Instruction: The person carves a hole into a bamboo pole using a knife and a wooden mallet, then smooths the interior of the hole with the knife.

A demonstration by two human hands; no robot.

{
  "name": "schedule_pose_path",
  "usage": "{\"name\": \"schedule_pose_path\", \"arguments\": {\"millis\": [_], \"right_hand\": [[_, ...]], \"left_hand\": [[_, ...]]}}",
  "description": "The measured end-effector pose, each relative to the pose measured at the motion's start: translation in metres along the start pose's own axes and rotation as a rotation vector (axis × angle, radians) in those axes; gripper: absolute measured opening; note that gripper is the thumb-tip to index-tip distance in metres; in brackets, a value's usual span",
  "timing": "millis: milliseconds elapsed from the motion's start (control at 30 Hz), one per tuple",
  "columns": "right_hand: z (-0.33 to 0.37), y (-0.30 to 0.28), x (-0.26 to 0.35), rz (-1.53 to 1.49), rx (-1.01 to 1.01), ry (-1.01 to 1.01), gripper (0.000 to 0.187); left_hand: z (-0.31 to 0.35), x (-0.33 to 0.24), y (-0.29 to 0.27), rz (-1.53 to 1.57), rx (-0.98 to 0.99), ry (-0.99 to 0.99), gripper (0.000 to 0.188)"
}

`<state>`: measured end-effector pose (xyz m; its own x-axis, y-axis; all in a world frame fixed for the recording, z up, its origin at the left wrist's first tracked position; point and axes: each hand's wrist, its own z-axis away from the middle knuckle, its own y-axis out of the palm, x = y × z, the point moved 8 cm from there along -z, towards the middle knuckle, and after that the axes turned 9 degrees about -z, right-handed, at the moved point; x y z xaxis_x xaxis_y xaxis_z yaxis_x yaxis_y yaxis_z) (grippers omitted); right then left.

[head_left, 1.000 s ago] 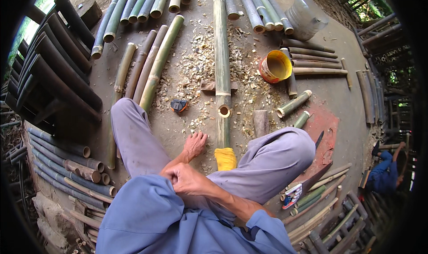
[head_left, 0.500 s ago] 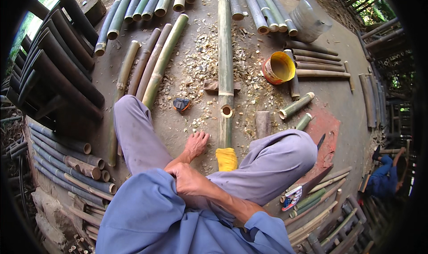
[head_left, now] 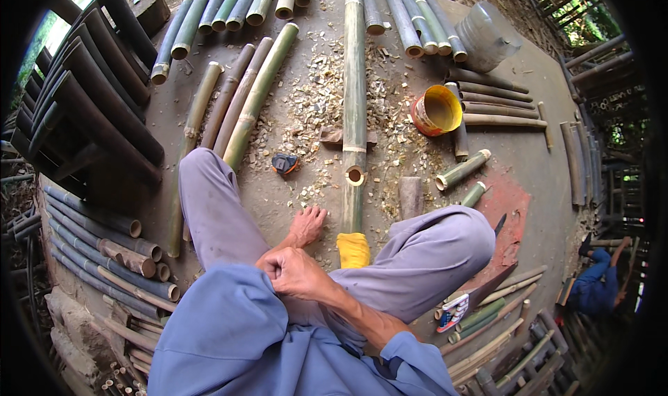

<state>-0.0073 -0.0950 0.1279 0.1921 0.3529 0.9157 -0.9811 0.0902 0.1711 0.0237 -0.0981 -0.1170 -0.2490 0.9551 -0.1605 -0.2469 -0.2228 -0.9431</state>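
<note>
Across my lap, my right hand [head_left: 298, 272] is closed at the cuff of my left blue sleeve [head_left: 223, 312]; whatever its curled fingers hold is hidden. My left hand is covered by the sleeve and the right hand, so its fingers cannot be made out. Between my bent knees a long green bamboo pole [head_left: 354, 76] lies lengthwise on a small wooden block [head_left: 332, 136], with a round hole cut near its close end. A yellow cloth [head_left: 353, 250] covers that end. My bare left foot [head_left: 307, 225] rests beside it.
Pale chips [head_left: 313, 90] litter the ground around the pole. A black and orange tape measure [head_left: 284, 163] lies left; a yellow bucket [head_left: 437, 111] and a clear plastic jug [head_left: 487, 38] stand right. A machete [head_left: 487, 288] lies by my right knee. Cut bamboo [head_left: 125, 246] surrounds me. Another person [head_left: 597, 278] works far right.
My right hand has shifted slightly at the left cuff, its fingers curling in more. The view has tilted a little; the bamboo and the tools lie as before.
</note>
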Motion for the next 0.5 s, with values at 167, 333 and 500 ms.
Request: {"name": "schedule_pose_path", "arguments": {"millis": [167, 333, 500], "right_hand": [[-0.002, 0.017, -0.007, -0.23, 0.045, -0.076, 0.02], [-0.001, 0.009, -0.001, -0.109, 0.098, 0.018, 0.028], [0.002, 0.008, -0.002, -0.084, 0.079, 0.043, 0.026]], "left_hand": [[-0.001, -0.001, 0.003, 0.018, 0.004, -0.005, 0.04], [0.0, 0.001, 0.001, 0.046, 0.003, -0.016, 0.039], [-0.001, -0.001, 0.003, 0.016, 0.005, -0.022, 0.037]]}}
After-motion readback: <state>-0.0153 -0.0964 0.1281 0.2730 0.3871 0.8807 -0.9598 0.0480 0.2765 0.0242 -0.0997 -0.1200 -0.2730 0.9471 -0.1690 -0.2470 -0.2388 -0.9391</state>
